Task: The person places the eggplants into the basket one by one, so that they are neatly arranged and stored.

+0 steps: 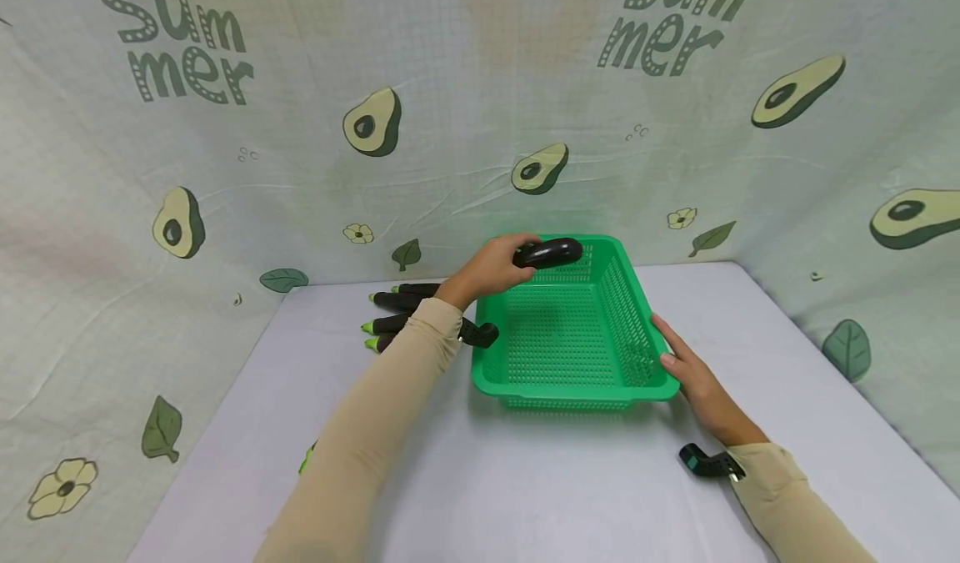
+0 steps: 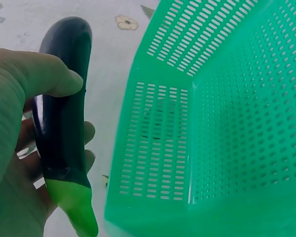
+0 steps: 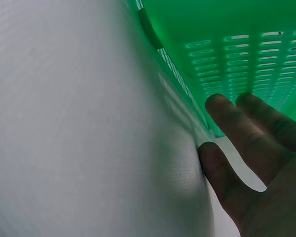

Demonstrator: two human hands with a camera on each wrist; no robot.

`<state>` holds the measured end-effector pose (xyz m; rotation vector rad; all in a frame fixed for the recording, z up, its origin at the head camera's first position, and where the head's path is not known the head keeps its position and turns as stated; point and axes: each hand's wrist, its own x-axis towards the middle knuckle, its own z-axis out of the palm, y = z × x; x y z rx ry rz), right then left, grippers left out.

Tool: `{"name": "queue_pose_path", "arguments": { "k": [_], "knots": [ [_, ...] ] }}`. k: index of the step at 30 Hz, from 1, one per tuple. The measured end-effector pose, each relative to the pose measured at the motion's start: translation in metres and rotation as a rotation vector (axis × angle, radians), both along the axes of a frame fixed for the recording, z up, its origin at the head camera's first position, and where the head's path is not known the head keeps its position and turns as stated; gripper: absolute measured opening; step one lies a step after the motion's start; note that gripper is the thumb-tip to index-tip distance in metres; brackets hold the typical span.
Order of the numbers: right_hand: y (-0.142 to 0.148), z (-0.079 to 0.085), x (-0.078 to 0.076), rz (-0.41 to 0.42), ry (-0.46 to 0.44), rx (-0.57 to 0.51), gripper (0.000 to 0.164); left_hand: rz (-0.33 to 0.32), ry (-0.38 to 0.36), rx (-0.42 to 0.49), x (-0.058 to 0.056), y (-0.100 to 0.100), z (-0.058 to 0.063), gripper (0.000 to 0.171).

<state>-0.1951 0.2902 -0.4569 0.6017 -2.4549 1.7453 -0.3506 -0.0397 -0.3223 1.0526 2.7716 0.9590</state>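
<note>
My left hand (image 1: pixel 491 267) grips a dark, glossy eggplant (image 1: pixel 551 253) above the back left part of a green plastic basket (image 1: pixel 573 394). In the left wrist view, the thumb lies across the eggplant (image 2: pixel 64 128) and the fingers are behind it, its green stem end pointing down. On the basket's right side, my right hand (image 1: pixel 697 384) holds the rim, thumb on top and fingers along the outside. The right wrist view shows those fingers (image 3: pixel 251 128) close under the perforated wall; the thumb is hidden there.
Several eggplants (image 1: pixel 386 324) lie left of the basket, partly covered by the left forearm. A small green tip (image 1: pixel 306 459) shows beside that sleeve nearer the front. Behind the white table (image 1: pixel 562 480) hangs a cloth printed with avocados (image 1: pixel 540 168).
</note>
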Motion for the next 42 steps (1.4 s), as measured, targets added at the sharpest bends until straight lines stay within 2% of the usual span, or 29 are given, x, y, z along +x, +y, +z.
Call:
{"name": "queue_pose_path", "arguments": {
  "k": [8, 11, 19, 30, 42],
  "knots": [
    [0.002, 0.000, -0.001, -0.007, -0.003, -0.005, 0.058, 0.066, -0.062, 0.110, -0.009, 0.011, -0.005, 0.048],
    [0.002, -0.001, -0.002, -0.003, -0.006, -0.012, 0.058, 0.072, -0.076, 0.122, -0.013, 0.014, -0.007, 0.048],
    [-0.001, -0.001, -0.003, 0.009, -0.022, -0.024, 0.059, 0.089, -0.086, 0.103, -0.022, 0.016, -0.011, 0.048],
    [-0.001, 0.003, -0.002, 0.008, -0.043, -0.015, 0.060, 0.093, -0.071, 0.044, -0.027, 0.022, -0.015, 0.048],
    [0.000, 0.005, -0.005, 0.048, 0.005, -0.043, 0.060, 0.104, -0.084, -0.027, -0.032, 0.027, -0.019, 0.049]
  ]
}}
